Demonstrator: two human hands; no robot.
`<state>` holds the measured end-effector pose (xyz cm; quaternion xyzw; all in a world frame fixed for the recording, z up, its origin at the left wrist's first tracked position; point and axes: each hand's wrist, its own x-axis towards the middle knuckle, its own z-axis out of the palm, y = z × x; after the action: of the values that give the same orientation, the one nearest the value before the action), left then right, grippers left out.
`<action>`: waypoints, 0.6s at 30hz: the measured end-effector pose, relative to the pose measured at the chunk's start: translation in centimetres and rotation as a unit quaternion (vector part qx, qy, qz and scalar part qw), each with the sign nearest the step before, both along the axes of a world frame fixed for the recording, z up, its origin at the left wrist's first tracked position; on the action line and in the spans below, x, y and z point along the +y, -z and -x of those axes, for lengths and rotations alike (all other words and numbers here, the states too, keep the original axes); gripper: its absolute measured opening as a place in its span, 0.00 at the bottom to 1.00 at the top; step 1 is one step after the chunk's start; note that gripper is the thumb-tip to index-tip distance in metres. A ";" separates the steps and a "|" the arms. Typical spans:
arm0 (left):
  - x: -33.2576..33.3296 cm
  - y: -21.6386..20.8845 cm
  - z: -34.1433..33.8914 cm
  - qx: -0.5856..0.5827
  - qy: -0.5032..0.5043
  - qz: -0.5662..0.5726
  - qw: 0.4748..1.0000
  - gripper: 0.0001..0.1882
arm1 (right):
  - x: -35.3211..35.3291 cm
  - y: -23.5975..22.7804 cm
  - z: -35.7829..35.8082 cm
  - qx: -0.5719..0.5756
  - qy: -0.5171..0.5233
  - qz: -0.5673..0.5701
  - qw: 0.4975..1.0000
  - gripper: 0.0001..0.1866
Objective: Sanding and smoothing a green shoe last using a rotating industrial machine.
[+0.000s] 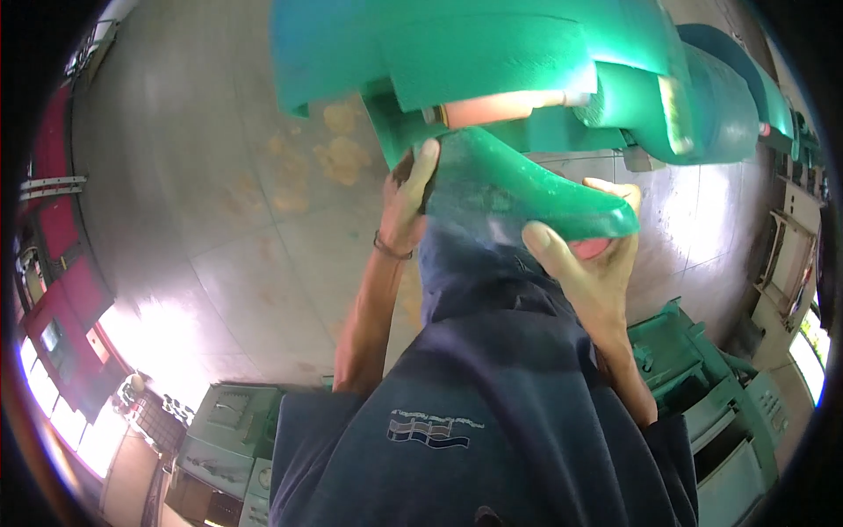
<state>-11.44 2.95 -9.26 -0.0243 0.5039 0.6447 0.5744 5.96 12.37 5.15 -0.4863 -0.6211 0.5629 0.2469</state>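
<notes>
Green-painted metal fills the top of the view: a big machine (492, 53) with a pale roller (505, 107) under its housing. Just below the roller sits a green shoe-shaped form (527, 189), held up against the machine. The right hand (593, 263) grips its toe end, thumb on top. The left hand (406, 206) clasps its heel end, fingers wrapped around it.

One head-worn fisheye view looks steeply down, close over the person's torso and floor (219, 220).
</notes>
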 end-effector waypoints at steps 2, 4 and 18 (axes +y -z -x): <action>-1.7 -3.1 -1.2 0.013 -0.057 -0.012 0.998 0.32 | 0.6 -0.6 -2.4 -0.029 -0.058 -0.078 0.995 0.39; -4.9 -6.0 -0.5 -0.077 -0.055 -0.024 0.995 0.32 | 1.5 -0.5 -4.6 0.120 -0.095 0.129 0.980 0.40; -8.2 0.1 -10.1 0.289 0.153 -0.005 0.945 0.52 | 1.2 15.9 -6.9 0.084 -0.085 0.513 0.850 0.30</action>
<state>-1.34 -5.24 -9.39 0.2435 0.6428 0.5306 0.4959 12.83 13.53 -10.75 -0.4400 -0.2604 0.8587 -0.0354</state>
